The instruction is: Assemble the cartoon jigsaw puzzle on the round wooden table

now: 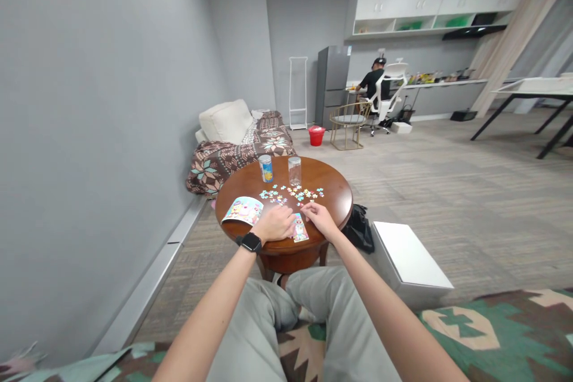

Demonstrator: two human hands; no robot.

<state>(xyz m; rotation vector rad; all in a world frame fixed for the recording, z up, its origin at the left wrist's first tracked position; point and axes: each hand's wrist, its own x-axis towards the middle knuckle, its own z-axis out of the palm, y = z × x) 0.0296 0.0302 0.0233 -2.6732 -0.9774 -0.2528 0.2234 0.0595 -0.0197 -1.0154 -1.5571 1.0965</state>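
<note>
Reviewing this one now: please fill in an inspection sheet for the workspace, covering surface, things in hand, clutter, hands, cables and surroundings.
Surface: round wooden table, brown and glossy.
Job's things: loose puzzle pieces scattered mid-table; a joined puzzle section at the near edge; a picture sheet to the left.
Clutter: printed canister and clear jar at the far side; black bag on the floor.
Hands: left hand at the section's left edge; right hand just right of it, fingers bent; grip unclear on both.
Cables: nothing seen around the table.
Surroundings: sofa, red bucket, refrigerator, seated person in the background.
</note>
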